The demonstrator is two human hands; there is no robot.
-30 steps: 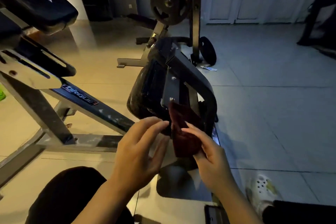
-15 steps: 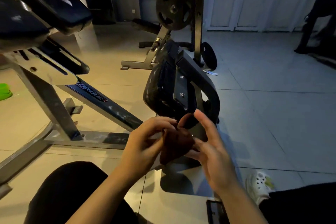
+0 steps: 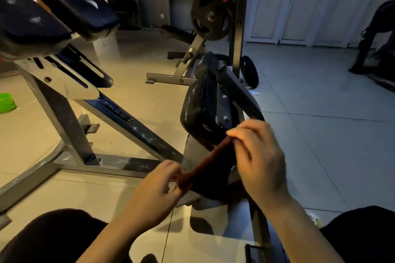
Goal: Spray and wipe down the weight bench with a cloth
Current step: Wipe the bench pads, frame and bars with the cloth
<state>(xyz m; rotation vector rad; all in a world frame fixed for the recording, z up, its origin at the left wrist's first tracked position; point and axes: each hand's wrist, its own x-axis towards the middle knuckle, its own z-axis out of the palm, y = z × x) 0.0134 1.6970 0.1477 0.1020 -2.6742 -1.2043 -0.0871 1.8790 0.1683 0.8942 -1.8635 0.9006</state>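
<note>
A dark red cloth (image 3: 210, 161) is stretched slantwise between my hands, just below a small black pad (image 3: 197, 113) of the weight bench. My left hand (image 3: 156, 191) pinches the cloth's lower left end. My right hand (image 3: 261, 160) pinches its upper right end, close to the pad's lower edge. The bench's large black backrest pad (image 3: 42, 8) fills the upper left, on a grey and blue steel frame (image 3: 119, 115). No spray bottle shows.
A rack with a black weight plate (image 3: 210, 14) stands behind the bench. A smaller plate (image 3: 249, 74) leans by its upright. A green object (image 3: 6, 102) lies on the tiled floor at far left. My dark-clothed knees fill both lower corners.
The cloth was bunched between my hands; now it is pulled out taut. My right hand rose toward the small pad while my left hand stayed low.
</note>
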